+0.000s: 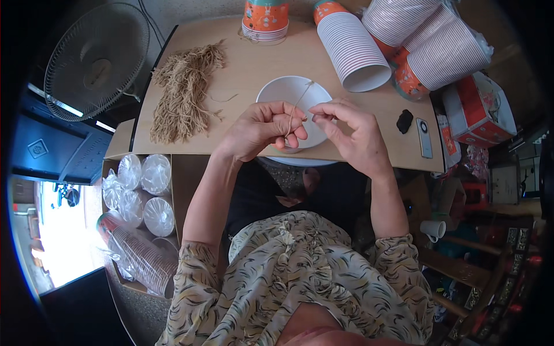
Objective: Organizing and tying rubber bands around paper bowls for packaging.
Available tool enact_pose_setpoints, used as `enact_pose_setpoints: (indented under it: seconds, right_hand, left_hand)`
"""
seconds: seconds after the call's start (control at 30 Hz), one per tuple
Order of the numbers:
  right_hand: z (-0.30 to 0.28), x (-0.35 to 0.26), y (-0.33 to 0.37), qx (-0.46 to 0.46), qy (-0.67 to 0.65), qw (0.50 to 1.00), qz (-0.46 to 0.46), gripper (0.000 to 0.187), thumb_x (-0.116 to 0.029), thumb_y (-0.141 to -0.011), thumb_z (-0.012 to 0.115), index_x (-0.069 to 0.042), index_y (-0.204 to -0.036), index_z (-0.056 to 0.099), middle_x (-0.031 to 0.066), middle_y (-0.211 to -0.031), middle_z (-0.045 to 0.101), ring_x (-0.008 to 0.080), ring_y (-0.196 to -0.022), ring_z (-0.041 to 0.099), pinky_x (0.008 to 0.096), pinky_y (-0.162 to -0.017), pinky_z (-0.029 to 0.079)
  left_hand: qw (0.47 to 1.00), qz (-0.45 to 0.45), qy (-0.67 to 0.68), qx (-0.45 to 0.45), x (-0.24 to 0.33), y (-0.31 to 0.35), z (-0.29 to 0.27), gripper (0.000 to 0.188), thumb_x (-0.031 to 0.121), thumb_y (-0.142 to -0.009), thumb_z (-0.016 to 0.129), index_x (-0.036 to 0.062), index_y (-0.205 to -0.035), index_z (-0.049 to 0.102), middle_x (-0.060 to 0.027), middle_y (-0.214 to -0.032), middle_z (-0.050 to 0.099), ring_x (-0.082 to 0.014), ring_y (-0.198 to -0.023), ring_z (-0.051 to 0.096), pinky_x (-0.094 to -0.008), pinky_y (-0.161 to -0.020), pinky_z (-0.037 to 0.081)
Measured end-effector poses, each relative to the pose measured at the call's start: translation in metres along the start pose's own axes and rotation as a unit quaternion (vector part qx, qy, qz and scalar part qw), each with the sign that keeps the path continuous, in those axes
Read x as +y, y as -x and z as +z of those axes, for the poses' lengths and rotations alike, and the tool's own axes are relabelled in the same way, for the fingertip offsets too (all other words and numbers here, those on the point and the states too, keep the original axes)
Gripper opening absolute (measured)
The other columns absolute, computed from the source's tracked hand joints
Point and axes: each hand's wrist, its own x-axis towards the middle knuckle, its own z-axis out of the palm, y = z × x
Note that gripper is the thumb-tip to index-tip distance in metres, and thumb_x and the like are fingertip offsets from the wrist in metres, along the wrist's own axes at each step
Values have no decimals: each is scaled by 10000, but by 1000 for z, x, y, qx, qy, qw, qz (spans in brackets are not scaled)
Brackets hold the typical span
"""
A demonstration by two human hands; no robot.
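My left hand [262, 128] is closed on a thin piece of tan twine [298, 105], its fingertips pinched together. From there the twine runs up over the bowl to a small knot near the far rim. Facing it, my right hand [359, 137] has thumb and fingers drawn together close to the left fingertips; what they pinch is too small to make out. Beneath both hands is a white paper bowl [270, 91] at the table's near edge, partly hidden by them. A thick bundle of tan twine [183, 95] lies on the table to the left.
Stacked paper tubs [353, 49] lie at the far right, beside plastic-wrapped stacks [447, 60]. An orange tub stack [265, 22] stands at the back. A phone [424, 138] and a black lump [405, 121] sit on the right. A carton [178, 190] of wrapped stacks is at lower left.
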Motion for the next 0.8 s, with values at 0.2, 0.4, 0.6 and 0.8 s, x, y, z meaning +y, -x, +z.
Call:
enact_pose_setpoints:
  seconds: [0.2, 0.4, 0.6, 0.8]
  right_hand:
    - [-5, -2, 0, -21, 131, 981, -145, 284, -84, -881, 737, -4, -1149, 690, 140, -1034, 689, 312, -930, 655, 401, -834, 535]
    - [-3, 11, -4, -91, 93, 985, -111, 173, -154, -936, 686, 2, -1010, 670, 126, -872, 669, 316, -850, 639, 412, -766, 513]
    - [1, 19, 3, -67, 26, 996, -58, 169, -139, -987, 632, 14, -917, 641, 108, -782, 640, 247, -725, 622, 359, -676, 492]
    - [4, 28, 9, -42, -46, 998, 30, 142, -106, -990, 613, 18, -943, 665, 56, -806, 674, 111, -748, 628, 296, -670, 505]
  left_hand:
    - [999, -8, -30, -11, 2, -4, 3, 253, 137, -992, 667, 5, -1189, 577, -115, -923, 736, -103, -720, 680, -185, -583, 518]
    - [995, -43, -80, -45, 10, -5, 5, 281, 124, -997, 653, -1, -1226, 550, -107, -897, 739, -108, -708, 673, -192, -588, 512]
    - [994, -39, -101, -35, 11, -2, 13, 247, 182, -1047, 579, 13, -1227, 572, -119, -956, 742, -103, -738, 680, -186, -580, 501]
    - [999, -14, -43, 18, -8, 9, 17, 278, 259, -1097, 489, 26, -1171, 622, -18, -870, 665, -63, -708, 590, -200, -619, 468]
